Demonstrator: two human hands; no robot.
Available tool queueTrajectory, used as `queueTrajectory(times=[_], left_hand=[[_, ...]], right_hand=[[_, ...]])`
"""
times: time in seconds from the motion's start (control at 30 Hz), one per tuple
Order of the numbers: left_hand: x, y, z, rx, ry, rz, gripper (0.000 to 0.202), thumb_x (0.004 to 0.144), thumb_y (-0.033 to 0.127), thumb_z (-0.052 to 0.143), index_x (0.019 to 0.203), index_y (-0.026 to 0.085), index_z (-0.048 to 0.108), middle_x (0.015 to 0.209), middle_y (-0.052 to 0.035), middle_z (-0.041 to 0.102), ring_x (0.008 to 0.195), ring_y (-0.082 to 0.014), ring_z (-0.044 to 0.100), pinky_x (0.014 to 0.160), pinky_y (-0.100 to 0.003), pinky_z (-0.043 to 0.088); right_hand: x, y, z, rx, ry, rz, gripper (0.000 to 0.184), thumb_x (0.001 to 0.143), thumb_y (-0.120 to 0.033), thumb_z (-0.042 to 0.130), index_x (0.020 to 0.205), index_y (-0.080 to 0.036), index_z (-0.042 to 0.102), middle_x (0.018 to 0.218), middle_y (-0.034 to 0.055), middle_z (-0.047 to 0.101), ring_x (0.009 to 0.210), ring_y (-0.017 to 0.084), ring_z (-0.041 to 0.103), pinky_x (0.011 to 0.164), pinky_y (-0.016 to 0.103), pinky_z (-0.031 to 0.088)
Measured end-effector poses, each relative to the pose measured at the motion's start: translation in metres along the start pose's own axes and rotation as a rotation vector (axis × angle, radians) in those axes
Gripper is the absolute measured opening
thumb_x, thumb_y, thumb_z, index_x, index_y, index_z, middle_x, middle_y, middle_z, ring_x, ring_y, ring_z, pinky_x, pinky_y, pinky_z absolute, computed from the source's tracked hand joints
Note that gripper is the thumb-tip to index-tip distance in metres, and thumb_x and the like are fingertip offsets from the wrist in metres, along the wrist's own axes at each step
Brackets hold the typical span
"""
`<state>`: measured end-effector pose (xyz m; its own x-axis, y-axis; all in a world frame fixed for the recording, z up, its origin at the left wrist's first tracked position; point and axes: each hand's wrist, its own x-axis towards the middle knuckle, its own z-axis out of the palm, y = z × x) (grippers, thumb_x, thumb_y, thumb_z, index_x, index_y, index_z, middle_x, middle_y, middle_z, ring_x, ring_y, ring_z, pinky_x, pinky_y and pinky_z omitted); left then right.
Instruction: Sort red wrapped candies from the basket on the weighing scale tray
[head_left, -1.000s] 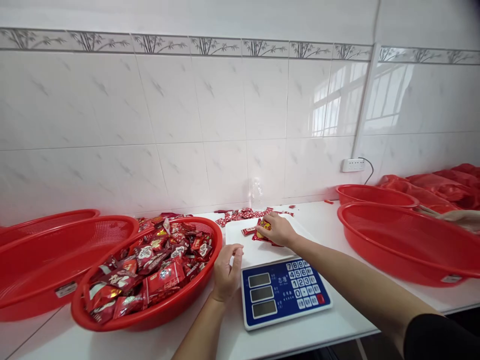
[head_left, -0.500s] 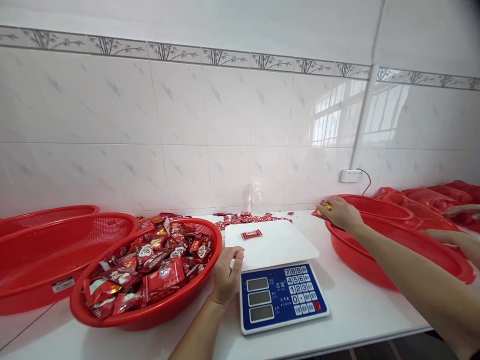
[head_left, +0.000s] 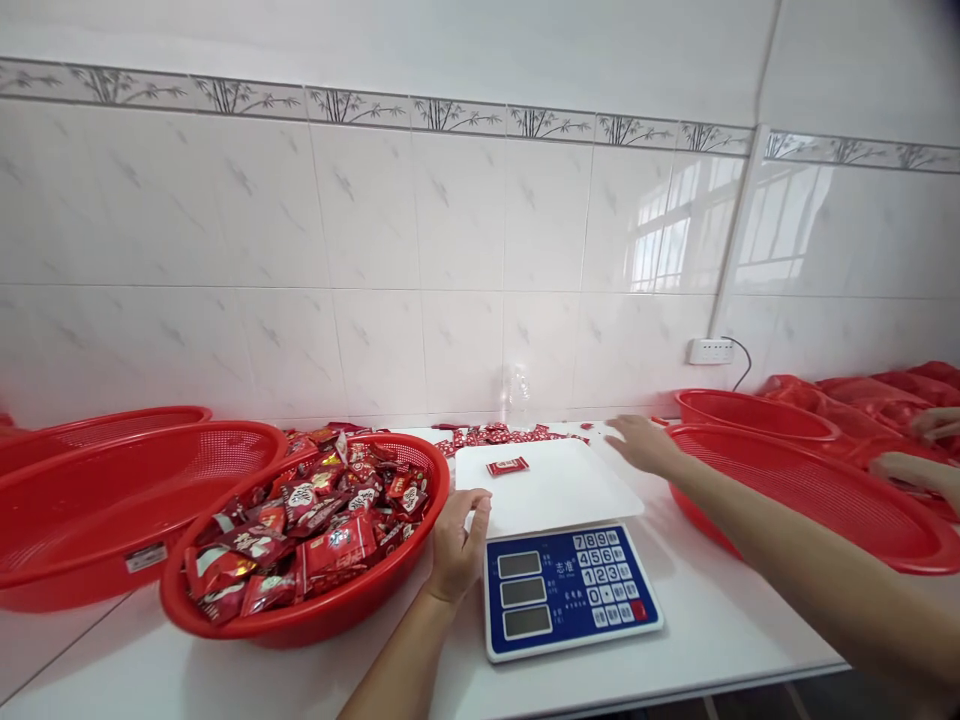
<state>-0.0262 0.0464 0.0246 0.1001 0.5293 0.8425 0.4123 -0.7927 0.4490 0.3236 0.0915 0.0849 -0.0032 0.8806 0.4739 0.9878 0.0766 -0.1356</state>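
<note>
A white-topped weighing scale point(head_left: 574, 590) with a blue keypad panel stands in front of me. On its white plate point(head_left: 551, 500) lies one small red candy packet point(head_left: 508, 466). My left hand point(head_left: 457, 545) is at the plate's left edge, fingers bent and thumb a little apart, with nothing seen in it. My right hand point(head_left: 637, 445) reaches over the table beside the plate's right back corner. Its fingers are stretched out and I see nothing held. To the left, a red basket point(head_left: 307, 625) is full of wrapped candies point(head_left: 330, 540).
Small red packets point(head_left: 495, 434) lie scattered behind the scale near a clear plastic bottle point(head_left: 517, 395). Red baskets stand at far left point(head_left: 67, 520) and right point(head_left: 817, 490). Another person's hands point(head_left: 919, 470) work at the right edge near red bags point(head_left: 847, 400). A power strip point(head_left: 710, 351) hangs on the wall.
My right hand has moved left from the right basket's rim; the yellow-and-red packet it held no longer shows in it. My left hand stays by the plate. The view has shifted slightly.
</note>
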Motion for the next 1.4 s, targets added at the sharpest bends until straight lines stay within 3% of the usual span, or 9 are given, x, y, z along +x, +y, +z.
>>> queueTrajectory(times=[0.2,0.33,0.5,0.8,0.97,1.07,1.2,1.3,1.4], left_hand=[[-0.002,-0.001,-0.001,0.017,-0.008,-0.012,0.021,0.093,0.029,0.044,0.091,0.018,0.062,0.084,-0.0038,0.066,0.082,-0.0177,0.062,0.078,-0.031,0.048],[-0.003,-0.002,-0.001,0.02,-0.017,-0.025,0.022,0.094,0.03,0.043,0.09,0.018,0.062,0.085,-0.0044,0.067,0.082,-0.018,0.063,0.077,-0.031,0.049],[-0.003,0.0,0.0,0.01,-0.02,-0.021,0.022,0.093,0.03,0.044,0.09,0.018,0.062,0.084,-0.0046,0.067,0.082,-0.0183,0.063,0.077,-0.031,0.049],[-0.003,0.002,0.002,-0.01,-0.019,0.034,0.018,0.093,0.027,0.046,0.092,0.018,0.062,0.085,-0.004,0.066,0.083,-0.0175,0.062,0.079,-0.031,0.048],[-0.004,0.009,0.0,0.054,-0.008,0.086,0.018,0.092,0.025,0.045,0.092,0.019,0.062,0.088,-0.0056,0.067,0.086,-0.0192,0.061,0.082,-0.034,0.047],[-0.004,0.02,-0.001,0.079,-0.032,0.096,0.018,0.092,0.025,0.045,0.091,0.019,0.062,0.087,-0.0065,0.066,0.085,-0.0201,0.061,0.081,-0.035,0.047],[0.003,0.043,-0.012,0.11,-0.14,0.065,0.016,0.092,0.023,0.047,0.093,0.019,0.062,0.089,-0.0057,0.067,0.087,-0.0193,0.061,0.083,-0.034,0.048],[0.019,0.06,-0.034,0.196,-0.29,0.025,0.018,0.091,0.022,0.048,0.1,0.021,0.063,0.098,-0.0059,0.067,0.096,-0.0195,0.061,0.087,-0.033,0.048],[0.044,0.06,-0.063,0.357,-0.443,0.008,0.026,0.09,0.02,0.044,0.107,0.023,0.064,0.107,-0.0069,0.067,0.101,-0.0209,0.062,0.088,-0.034,0.049]], right_hand=[[0.018,-0.133,0.046,0.124,-0.234,-0.422,0.045,0.091,-0.037,0.049,0.136,-0.029,0.048,0.142,0.0052,0.046,0.132,0.021,0.039,0.104,0.035,0.034],[0.017,-0.172,0.062,0.125,-0.278,-0.483,0.036,0.093,-0.03,0.045,0.127,-0.024,0.055,0.122,0.0081,0.061,0.109,0.02,0.057,0.089,0.032,0.044],[0.011,-0.146,0.046,0.074,-0.218,-0.413,0.028,0.093,-0.031,0.045,0.114,-0.024,0.062,0.105,0.0072,0.064,0.096,0.021,0.06,0.081,0.032,0.044],[-0.03,0.021,-0.034,-0.084,0.033,0.108,0.041,0.096,-0.03,0.026,0.123,-0.024,0.056,0.119,0.013,0.06,0.106,0.029,0.057,0.078,0.04,0.045],[-0.061,0.076,-0.025,-0.127,0.041,0.254,0.04,0.088,-0.031,0.038,0.118,-0.021,0.063,0.12,0.0233,0.059,0.113,0.044,0.051,0.074,0.053,0.043],[-0.061,0.069,0.001,-0.055,0.021,0.177,0.041,0.087,-0.035,0.041,0.12,-0.021,0.061,0.126,0.0194,0.057,0.117,0.038,0.051,0.082,0.051,0.045],[-0.054,0.018,0.026,0.141,0.037,-0.009,0.047,0.087,-0.046,0.041,0.127,-0.023,0.054,0.13,0.0082,0.057,0.121,0.028,0.051,0.099,0.045,0.043],[-0.054,-0.032,0.025,0.325,-0.012,-0.102,0.047,0.087,-0.048,0.041,0.127,-0.026,0.054,0.129,0.0054,0.059,0.121,0.026,0.052,0.1,0.043,0.044],[-0.057,-0.074,0.005,0.433,-0.114,-0.208,0.045,0.089,-0.05,0.042,0.128,-0.031,0.054,0.13,0.0014,0.059,0.121,0.025,0.052,0.099,0.044,0.045]])
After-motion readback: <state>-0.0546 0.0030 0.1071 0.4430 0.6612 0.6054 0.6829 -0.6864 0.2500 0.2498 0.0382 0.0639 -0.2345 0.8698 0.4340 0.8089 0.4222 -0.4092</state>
